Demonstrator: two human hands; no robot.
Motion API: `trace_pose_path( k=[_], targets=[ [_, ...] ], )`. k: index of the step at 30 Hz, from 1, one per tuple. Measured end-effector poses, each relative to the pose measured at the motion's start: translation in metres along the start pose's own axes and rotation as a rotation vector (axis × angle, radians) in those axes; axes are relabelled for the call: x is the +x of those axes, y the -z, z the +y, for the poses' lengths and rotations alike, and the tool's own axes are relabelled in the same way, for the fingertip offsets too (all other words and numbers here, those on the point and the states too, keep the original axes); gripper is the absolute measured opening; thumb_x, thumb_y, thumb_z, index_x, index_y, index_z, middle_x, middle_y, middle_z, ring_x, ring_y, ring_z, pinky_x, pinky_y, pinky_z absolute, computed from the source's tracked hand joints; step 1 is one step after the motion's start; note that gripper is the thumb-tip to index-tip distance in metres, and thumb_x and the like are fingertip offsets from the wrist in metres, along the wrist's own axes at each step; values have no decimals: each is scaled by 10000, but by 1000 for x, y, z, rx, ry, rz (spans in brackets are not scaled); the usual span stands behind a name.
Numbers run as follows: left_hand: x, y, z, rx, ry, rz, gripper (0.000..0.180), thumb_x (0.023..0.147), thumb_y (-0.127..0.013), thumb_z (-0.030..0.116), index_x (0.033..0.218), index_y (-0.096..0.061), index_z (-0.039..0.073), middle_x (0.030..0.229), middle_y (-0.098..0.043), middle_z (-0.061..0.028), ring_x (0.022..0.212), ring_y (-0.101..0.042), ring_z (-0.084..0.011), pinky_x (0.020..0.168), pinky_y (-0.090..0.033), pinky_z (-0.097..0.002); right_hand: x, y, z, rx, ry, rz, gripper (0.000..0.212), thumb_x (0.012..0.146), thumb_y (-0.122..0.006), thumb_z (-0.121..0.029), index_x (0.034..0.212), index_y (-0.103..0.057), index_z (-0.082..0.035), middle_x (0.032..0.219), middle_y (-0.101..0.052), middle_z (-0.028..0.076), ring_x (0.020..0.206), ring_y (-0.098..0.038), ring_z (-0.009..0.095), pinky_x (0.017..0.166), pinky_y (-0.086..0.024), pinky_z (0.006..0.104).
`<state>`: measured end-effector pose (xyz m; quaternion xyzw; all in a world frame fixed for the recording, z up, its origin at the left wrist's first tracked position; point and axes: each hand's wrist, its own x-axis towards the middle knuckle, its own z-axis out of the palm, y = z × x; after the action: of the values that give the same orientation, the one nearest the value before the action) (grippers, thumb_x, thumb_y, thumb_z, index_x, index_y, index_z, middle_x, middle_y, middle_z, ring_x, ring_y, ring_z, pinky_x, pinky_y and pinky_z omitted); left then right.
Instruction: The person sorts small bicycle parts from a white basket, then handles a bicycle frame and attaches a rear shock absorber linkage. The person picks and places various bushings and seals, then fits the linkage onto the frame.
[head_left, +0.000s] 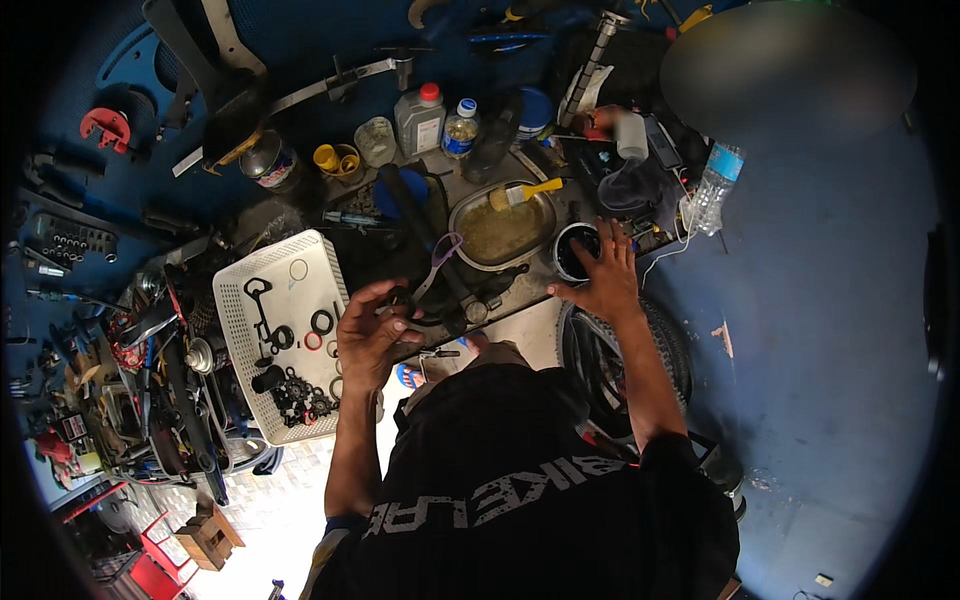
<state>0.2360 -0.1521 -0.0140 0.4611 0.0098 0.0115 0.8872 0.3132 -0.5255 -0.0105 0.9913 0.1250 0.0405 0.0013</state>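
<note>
My left hand (366, 338) is closed on a small black ring (402, 298), held between thumb and fingers at the bench's front edge. Fingers spread, my right hand (612, 282) reaches over a round tub (563, 262) with dark contents. Its index finger lies at the tub's rim; whether a fingertip dips inside I cannot tell. Left of the tub stands an oval metal pan (457, 222) of murky liquid, with a yellow-handled brush (530, 191) across its rim. Purple-handled scissors (443, 252) lie near my left hand.
A white perforated basket (232, 318) of rings and small black parts is at my left. Bottles (420, 120) and cans line the back of the bench. A clear plastic bottle (716, 190) stands at the right end. Bicycle tyres (672, 345) rest below my right arm.
</note>
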Motion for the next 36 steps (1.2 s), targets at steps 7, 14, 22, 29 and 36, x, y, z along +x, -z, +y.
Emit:
trace_pose_path(
  k=[7, 14, 22, 29, 36],
  targets=[
    [-9, 6, 4, -87, 16, 40, 540, 881, -724, -42, 1385, -553, 46, 1350, -576, -183, 1017, -705, -240, 726, -679, -318, 8, -5, -7, 42, -13, -43, 921, 667, -673, -839, 1314, -700, -184, 1641, -257, 180, 1549, -103, 406, 1237, -147, 555],
    [-21, 18, 16, -133, -41, 99, 529, 869, -720, -84, 1365, -565, 15, 1331, -607, -198, 998, -722, -290, 724, -682, -365, 10, 15, -14, 3, 27, 21, 822, 727, -746, -702, 1274, -680, -93, 1570, -340, 222, 1512, -204, 419, 1192, -242, 585],
    [-78, 55, 42, -163, -299, 283, 507, 916, -735, 85, 1372, -539, -17, 1209, -654, -180, 949, -707, -279, 626, -656, -340, 50, 57, -141, 630, 421, 224, 505, 815, -806, -195, 1271, -627, -72, 1338, -562, 174, 1275, -513, 384, 1059, -430, 466],
    [-185, 94, 73, -12, -577, 629, 601, 954, -718, 247, 1439, -464, 1, 1259, -635, -170, 1016, -677, -262, 670, -617, -325, 82, 67, -290, 848, 1008, 29, 442, 871, -737, -124, 1297, -621, -98, 1202, -646, 122, 1088, -633, 318, 930, -519, 423],
    [-262, 83, 59, 25, -681, 911, 599, 952, -726, 269, 1434, -490, 3, 1253, -630, -167, 1017, -654, -236, 641, -619, -289, 160, 71, -327, 1024, 807, 160, 259, 896, -671, -74, 1150, -689, -122, 968, -711, 108, 877, -706, 304, 738, -568, 383]
  ],
)
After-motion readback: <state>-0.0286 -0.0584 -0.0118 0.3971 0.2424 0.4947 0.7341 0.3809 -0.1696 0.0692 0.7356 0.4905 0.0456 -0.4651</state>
